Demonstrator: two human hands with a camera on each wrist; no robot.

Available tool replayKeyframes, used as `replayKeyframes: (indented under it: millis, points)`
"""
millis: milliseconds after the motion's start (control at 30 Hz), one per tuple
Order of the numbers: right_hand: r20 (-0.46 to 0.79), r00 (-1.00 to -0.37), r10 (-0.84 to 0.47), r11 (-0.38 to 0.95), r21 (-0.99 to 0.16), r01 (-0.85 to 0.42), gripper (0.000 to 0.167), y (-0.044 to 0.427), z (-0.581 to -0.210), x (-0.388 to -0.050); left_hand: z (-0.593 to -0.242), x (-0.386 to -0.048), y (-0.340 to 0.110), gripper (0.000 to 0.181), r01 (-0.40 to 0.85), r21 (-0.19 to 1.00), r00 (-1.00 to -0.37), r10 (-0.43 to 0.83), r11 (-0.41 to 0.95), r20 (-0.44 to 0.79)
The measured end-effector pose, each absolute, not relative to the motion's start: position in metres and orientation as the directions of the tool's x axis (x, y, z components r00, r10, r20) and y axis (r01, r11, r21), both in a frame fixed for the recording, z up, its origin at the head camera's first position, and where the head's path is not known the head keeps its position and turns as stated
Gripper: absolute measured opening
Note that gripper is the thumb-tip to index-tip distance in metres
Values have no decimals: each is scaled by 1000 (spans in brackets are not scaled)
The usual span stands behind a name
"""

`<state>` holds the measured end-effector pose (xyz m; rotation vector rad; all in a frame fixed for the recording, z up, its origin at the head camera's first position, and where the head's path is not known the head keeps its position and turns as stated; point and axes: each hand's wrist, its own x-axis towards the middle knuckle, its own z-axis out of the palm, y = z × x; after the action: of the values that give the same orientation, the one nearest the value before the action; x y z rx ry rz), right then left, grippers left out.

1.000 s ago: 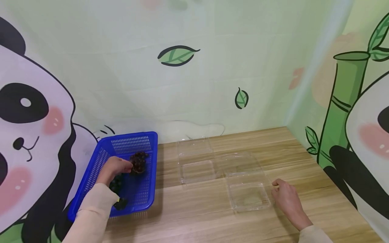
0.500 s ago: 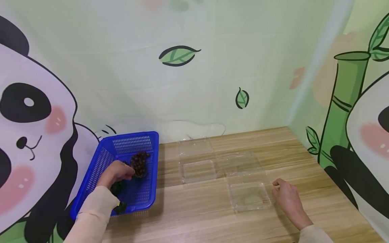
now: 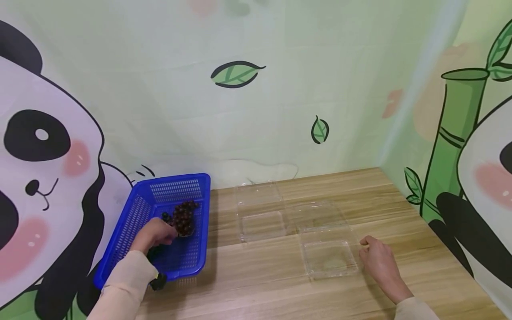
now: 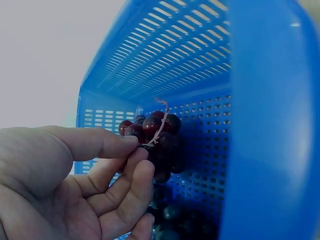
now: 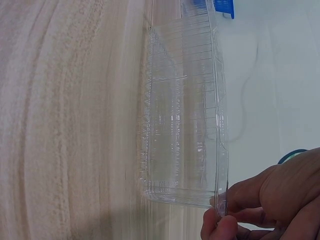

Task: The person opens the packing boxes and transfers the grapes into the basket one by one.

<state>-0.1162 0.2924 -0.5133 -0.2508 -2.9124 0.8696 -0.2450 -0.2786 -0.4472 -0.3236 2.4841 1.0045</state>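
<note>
My left hand (image 3: 155, 234) is inside a blue slatted basket (image 3: 203, 222), at the lower left of a bunch of dark red grapes (image 3: 183, 218). In the left wrist view, the thumb and index finger pinch at the thin pinkish stem (image 4: 161, 127) of that bunch; the other fingers curl loosely below. Darker grapes (image 4: 172, 212) lie deeper in the basket, partly hidden by the hand. My right hand (image 3: 380, 262) pinches the right rim of an opened clear plastic container (image 3: 330, 276), its lid folded back, as the right wrist view shows closely.
A second clear plastic container (image 3: 262, 235), also opened, stands behind and left of the first on the wooden table (image 3: 256, 284). The printed wall (image 3: 280, 98) borders the table at the back and right. The basket's tall sides surround the left hand.
My left hand has shifted slightly down and toward me beside the red grapes, showing more of the bunch. My right hand stays at the container's rim.
</note>
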Motion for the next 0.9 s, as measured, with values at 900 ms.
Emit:
replayKeyframes:
  millis: [900]
  points:
    - [55,-982,179,824,-554,120,23,291,-513,-115,-462,-227,-279,12,-373,491,-894,-162,788,-418]
